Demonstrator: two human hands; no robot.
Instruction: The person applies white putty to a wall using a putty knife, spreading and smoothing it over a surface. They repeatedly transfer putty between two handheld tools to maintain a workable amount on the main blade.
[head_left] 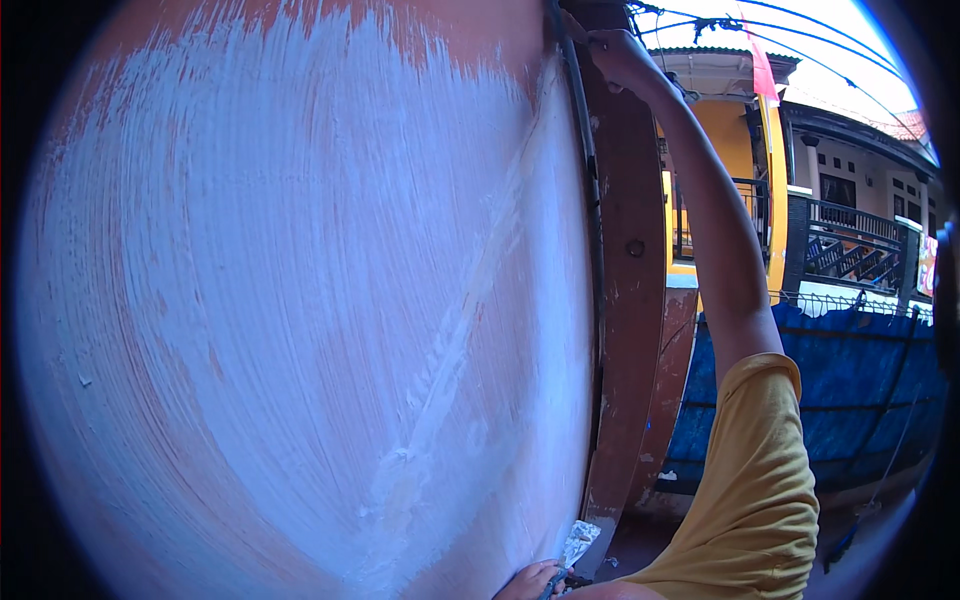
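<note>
One hand (535, 580) on putty knife (577, 545), other (618, 55) gripping frame (630, 250) — white-skimmed wall (300, 300)

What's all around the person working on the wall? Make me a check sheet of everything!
Surface: orange wall, mostly covered with streaky white coating; bare orange along the top edge.
Job's things: putty knife smeared white, blade pointing up, low by the wall's edge.
Clutter: nothing seen.
Hands: left hand holds the putty knife; right hand is raised, gripping the top of the brown wooden frame.
Cables: dark cable runs down between wall and frame; overhead wires cross the sky.
Surroundings: blue tarp over a fence, a yellow building with a dark railing behind it.
</note>
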